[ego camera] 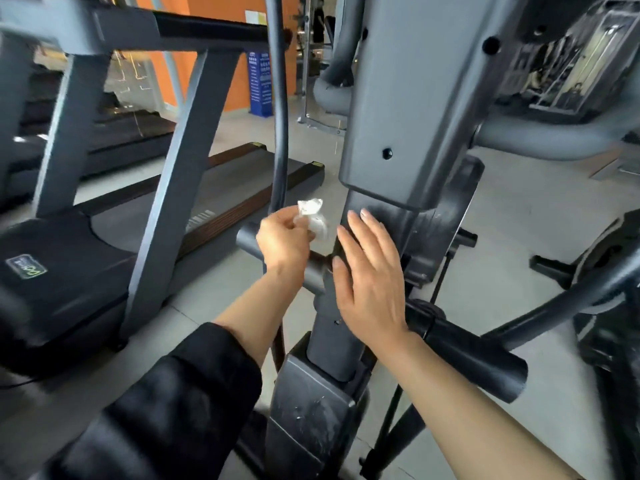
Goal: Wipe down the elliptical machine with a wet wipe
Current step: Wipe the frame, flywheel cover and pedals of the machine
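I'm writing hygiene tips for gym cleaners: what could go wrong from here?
The left hand pinches the wet wipe bunched small, off the machine, so it may cover little surface per pass. The bare right hand lies flat on the scuffed elliptical column, likely picking up grime. The linkage bars beside that hand could pinch fingers if they move.

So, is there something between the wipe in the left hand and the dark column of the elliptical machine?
Partly. The right hand lies open in front of the column, just right of the wipe that the left hand pinches. The column above and below that hand is uncovered.
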